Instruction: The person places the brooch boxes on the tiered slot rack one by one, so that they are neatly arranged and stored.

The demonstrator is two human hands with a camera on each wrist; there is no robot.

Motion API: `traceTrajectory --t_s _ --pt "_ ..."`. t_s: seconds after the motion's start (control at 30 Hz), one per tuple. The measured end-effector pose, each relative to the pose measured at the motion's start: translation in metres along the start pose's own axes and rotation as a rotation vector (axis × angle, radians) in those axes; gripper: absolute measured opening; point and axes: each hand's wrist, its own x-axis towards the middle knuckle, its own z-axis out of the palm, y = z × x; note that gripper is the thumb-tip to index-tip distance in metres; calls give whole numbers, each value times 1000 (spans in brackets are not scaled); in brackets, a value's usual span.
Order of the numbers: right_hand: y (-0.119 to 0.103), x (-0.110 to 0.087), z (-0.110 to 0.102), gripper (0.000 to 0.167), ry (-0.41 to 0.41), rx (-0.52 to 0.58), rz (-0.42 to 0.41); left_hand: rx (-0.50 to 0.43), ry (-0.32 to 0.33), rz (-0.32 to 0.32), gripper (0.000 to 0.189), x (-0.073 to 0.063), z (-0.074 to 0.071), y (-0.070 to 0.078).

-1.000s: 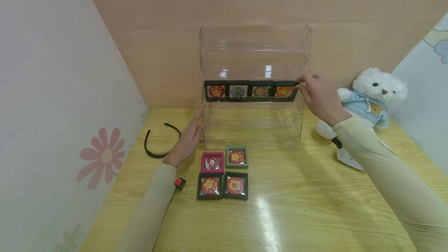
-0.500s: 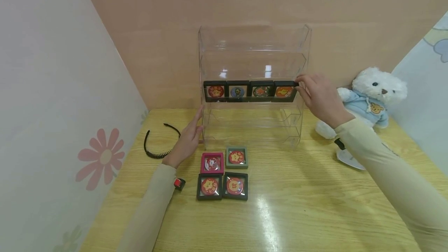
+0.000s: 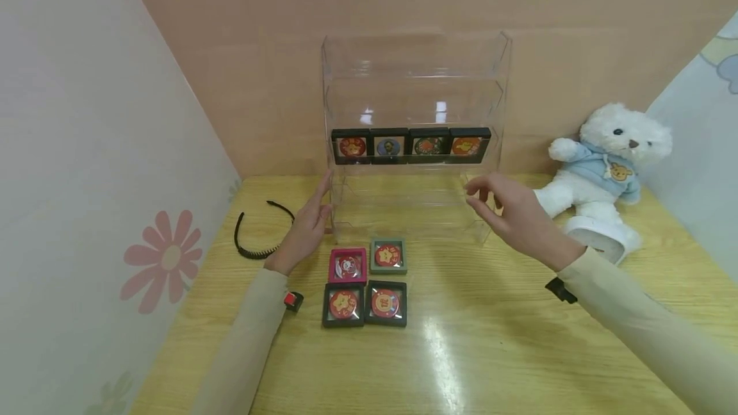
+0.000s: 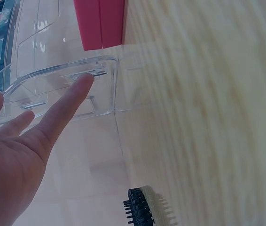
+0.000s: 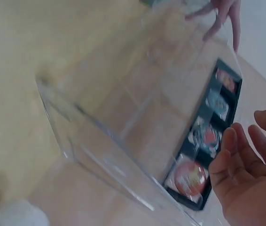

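Note:
A clear acrylic display rack [image 3: 412, 74] with stepped tiers stands against the back wall. On its middle tier, several black square frames with round badges [image 3: 428, 146] stand side by side in a row. My left hand [image 3: 302, 235] rests on the rack's left side with extended fingers; in the left wrist view its fingertips [image 4: 87, 81] touch the clear side panel. My right hand [image 3: 519, 213] hovers before the rack's lower right part, fingers loosely bent and holding nothing. On the table lie a pink frame [image 3: 348, 266], a green frame [image 3: 388, 255] and two black frames [image 3: 343, 305].
A black toothed headband [image 3: 256, 253] lies left of the rack, partly behind my left hand. A white teddy bear [image 3: 605, 165] in a blue hoodie sits at the right. A small black-and-red object [image 3: 293, 301] is beside my left sleeve.
My right hand has let go of the rightmost black frame on the rack and moved down toward me. My left hand stays at the rack's side. The view has shifted slightly.

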Motion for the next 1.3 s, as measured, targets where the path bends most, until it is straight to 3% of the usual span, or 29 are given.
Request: traceTrajectory --t_s 0.13,0.3,0.43,0.53,0.8,1.3 --pt "-15 -28 12 23 -120 86 72 2 -4 -19 72 0 1 1" --pt "-34 -62 27 14 -334 215 210 7 -3 -24 72 0 1 -1" --pt "-47 -82 39 25 -503 291 270 9 0 -27 71 0 1 0" --pt "-54 -92 47 39 -575 296 272 8 0 -30 71 0 0 1" --pt "-66 -98 67 57 -596 276 243 -11 -15 -43 68 0 0 3" --pt "-84 -72 90 71 -604 233 187 0 -10 -51 71 0 -1 5"
